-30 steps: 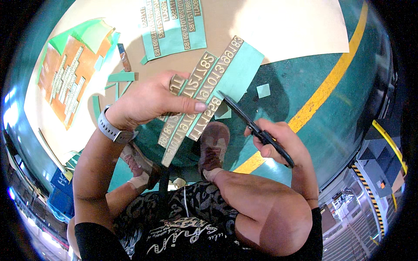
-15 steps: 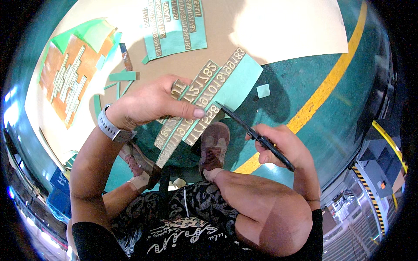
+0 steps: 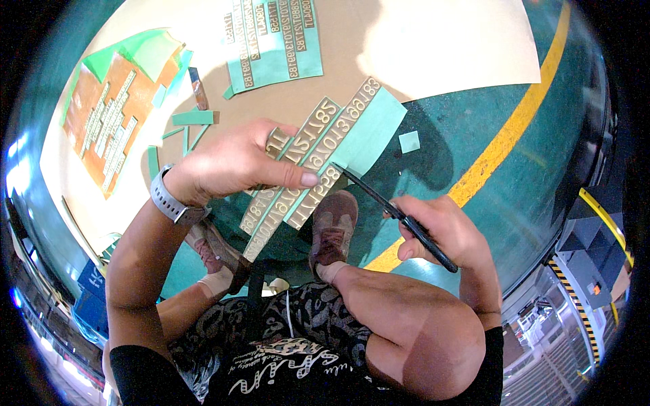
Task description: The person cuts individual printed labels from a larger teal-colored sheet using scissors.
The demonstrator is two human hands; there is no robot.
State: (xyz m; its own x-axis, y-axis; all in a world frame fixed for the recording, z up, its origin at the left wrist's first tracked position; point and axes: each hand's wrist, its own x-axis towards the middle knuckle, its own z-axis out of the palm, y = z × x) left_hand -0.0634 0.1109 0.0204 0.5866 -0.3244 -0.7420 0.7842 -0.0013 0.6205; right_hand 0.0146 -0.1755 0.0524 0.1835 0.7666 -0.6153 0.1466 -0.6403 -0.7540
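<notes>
My left hand (image 3: 254,162), a grey watch strap on its wrist, pinches a mint-green printing plate (image 3: 369,139) between thumb and fingers. Tan strips of mirrored raised characters run diagonally across it, and bare green backing shows on its right side. My right hand (image 3: 437,230) is closed round a long, slim black knife-like tool (image 3: 428,242). Its thin tip meets the plate at the upper end of a shorter strip, right of my left thumb. Whether the tip has entered the backing cannot be made out. My left fingers are partly hidden under the plate.
A large tan board (image 3: 203,88) spreads ahead. On it lie another green plate with strips (image 3: 298,64), an orange-brown sheet with strips (image 3: 101,145), green offcuts (image 3: 193,118) and a small dark bar (image 3: 198,88). A green scrap (image 3: 409,141) lies on the floor near a yellow line (image 3: 494,152).
The black tool's tip has shifted slightly left and down along the plate, and its handle end has dipped a little. My left hand keeps the plate in nearly the same place.
</notes>
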